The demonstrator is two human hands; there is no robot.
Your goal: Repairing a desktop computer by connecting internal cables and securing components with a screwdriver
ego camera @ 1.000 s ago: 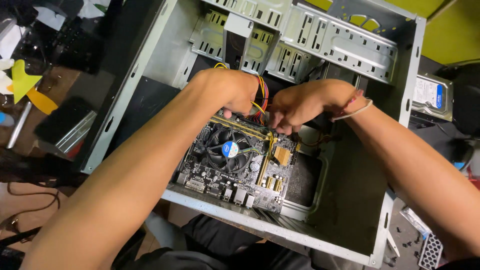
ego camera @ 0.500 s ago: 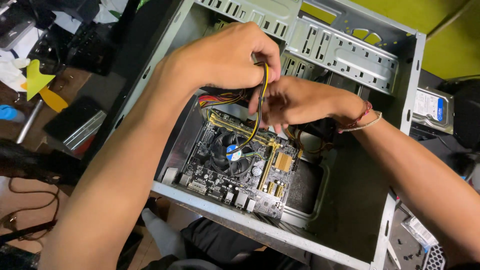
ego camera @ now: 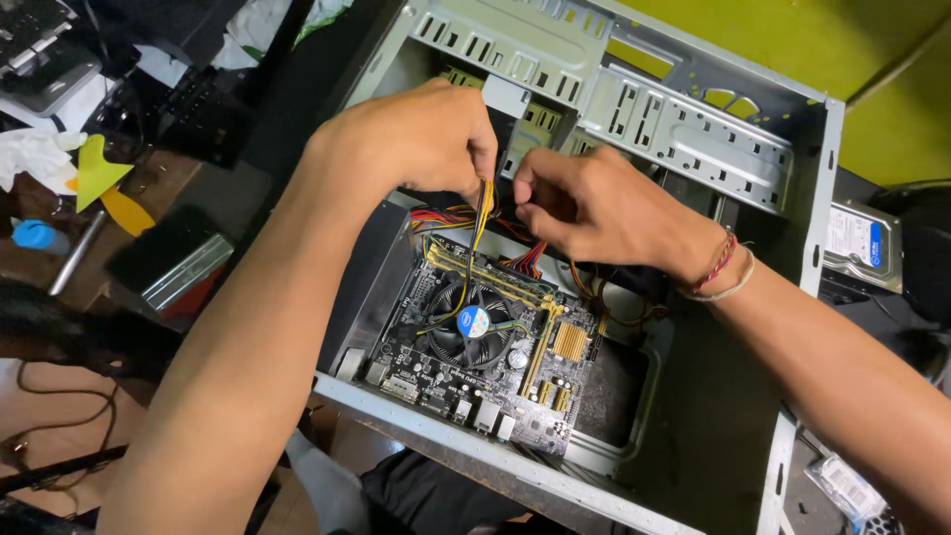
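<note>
Hands meet over the open computer case [ego camera: 822,198], which lies on its side with its grey metal walls framing the work. The left hand [ego camera: 416,139] is curled shut, its thumb and fingers pinching a thin bundle of yellow and black wires [ego camera: 482,213] that drops straight down toward the motherboard [ego camera: 485,347]. The right hand [ego camera: 594,203] sits just beside it, to the right, fingers bent inward toward the same wires; whether it actually grips them cannot be told, since its fingertips are hidden in shadow. A red and white thread band [ego camera: 721,269] circles the right wrist.

Below the hands, the motherboard lies flat in the case, with a round black cooler fan [ego camera: 474,322] near its middle and a gold heatsink [ego camera: 569,340] to the right of it. More red, yellow and black cables [ego camera: 530,260] bunch at the far edge of the board. A perforated metal drive cage [ego camera: 684,124] spans the far side of the case.

Outside the case, a hard drive [ego camera: 860,243] rests at the far right. On the bench at the left lie a yellow triangular piece [ego camera: 97,170] and a small blue item [ego camera: 38,236].
</note>
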